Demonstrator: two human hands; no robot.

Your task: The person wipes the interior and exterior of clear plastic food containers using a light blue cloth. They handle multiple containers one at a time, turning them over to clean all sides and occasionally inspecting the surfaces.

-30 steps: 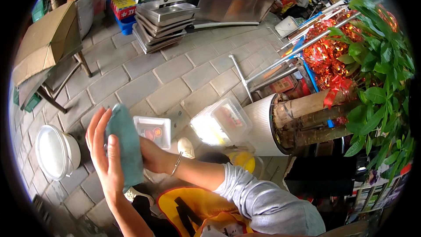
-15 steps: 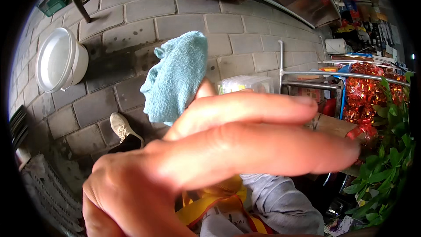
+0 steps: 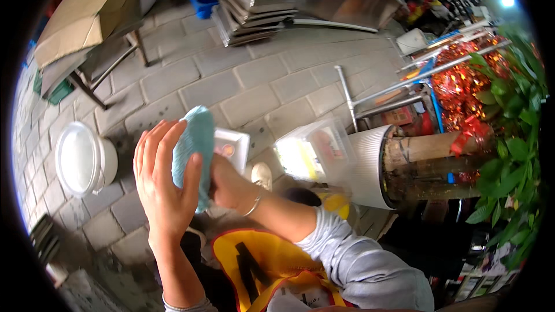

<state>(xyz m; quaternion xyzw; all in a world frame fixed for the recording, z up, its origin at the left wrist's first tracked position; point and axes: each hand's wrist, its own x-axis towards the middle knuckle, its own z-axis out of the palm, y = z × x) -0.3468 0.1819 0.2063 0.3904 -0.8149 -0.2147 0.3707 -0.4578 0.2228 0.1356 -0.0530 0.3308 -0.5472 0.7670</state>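
A folded light-blue cloth is held up in front of me, between my two hands. My left hand is on its left side, fingers bent along the far edge and thumb across the near face. Behind the cloth's right side, my right hand grips it, its fingertips hidden by the fabric. A bracelet circles my right wrist. Just past that hand lies a white shallow tray with a red mark, partly covered by the hand.
A white bucket stands on the paving at left. To the right are a clear plastic box, a ribbed white planter with a thick trunk and leaves, and a metal frame. Stacked metal trays and a cardboard-topped table lie farther off.
My left hand, large and close to the camera earlier with fingers stretched out, has moved down and away onto the cloth. The cloth is lower and left of before, and the view has shifted.
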